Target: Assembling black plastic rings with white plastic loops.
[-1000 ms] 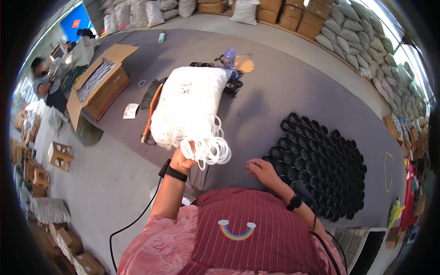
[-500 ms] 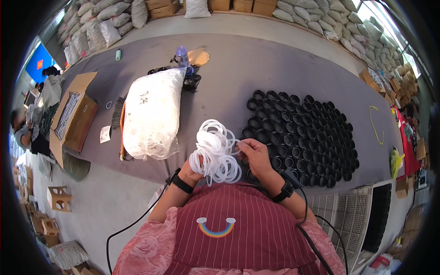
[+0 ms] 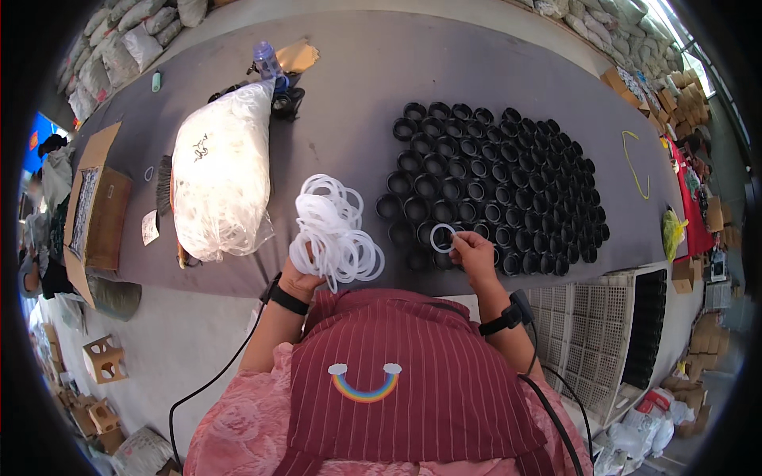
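A bunch of translucent white rings [image 3: 335, 230] rests in my left hand [image 3: 300, 278], whose fingers are closed round its lower part and partly hidden by it. My right hand [image 3: 475, 258] pinches one white ring [image 3: 442, 238] between thumb and fingertips. That ring hangs over the near left edge of a large group of round black cups [image 3: 508, 186], which stand open side up in close rows on the grey table [image 3: 349, 95]. A full clear plastic bag [image 3: 222, 170] of white rings lies left of my left hand.
Farther back stand a blue bottle [image 3: 266, 57] and a dark bundle. An open cardboard box [image 3: 107, 210] is at the left edge, a yellow cord [image 3: 629, 163] at the right. White plastic crates [image 3: 583, 333] stand below the table's near right side. Cables run from both wrists.
My right hand has drawn a single ring away from the bunch and carried it right, over the black cups. The view has shifted, so the table sits higher and farther left.
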Action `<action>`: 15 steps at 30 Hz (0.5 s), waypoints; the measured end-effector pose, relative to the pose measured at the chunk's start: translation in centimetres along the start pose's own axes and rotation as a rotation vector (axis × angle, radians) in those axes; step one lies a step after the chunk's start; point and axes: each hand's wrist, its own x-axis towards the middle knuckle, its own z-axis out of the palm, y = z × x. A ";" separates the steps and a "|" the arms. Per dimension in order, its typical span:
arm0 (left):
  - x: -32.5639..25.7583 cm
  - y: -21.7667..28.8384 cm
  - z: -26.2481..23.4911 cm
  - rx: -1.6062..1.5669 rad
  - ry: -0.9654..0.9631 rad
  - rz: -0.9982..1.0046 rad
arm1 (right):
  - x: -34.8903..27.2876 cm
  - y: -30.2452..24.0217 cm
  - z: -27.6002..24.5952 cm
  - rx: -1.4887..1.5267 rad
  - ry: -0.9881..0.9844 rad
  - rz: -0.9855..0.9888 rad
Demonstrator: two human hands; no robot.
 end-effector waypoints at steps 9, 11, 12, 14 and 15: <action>-2.0 -0.5 0.9 -0.100 0.179 -0.058 | -1.4 5.6 -0.5 -0.037 0.064 0.143; -1.9 -0.8 -1.2 -0.102 0.170 -0.068 | -1.3 5.9 0.4 -0.047 0.037 0.159; -1.6 -1.0 -1.2 -0.109 0.158 -0.079 | -1.0 6.3 0.8 -0.093 0.028 0.129; -1.6 -1.0 -1.0 -0.092 0.165 -0.095 | -0.6 7.1 1.6 -0.124 0.037 0.120; -1.5 -0.9 -0.7 -0.079 0.169 -0.104 | -0.3 7.2 2.0 -0.161 0.041 0.106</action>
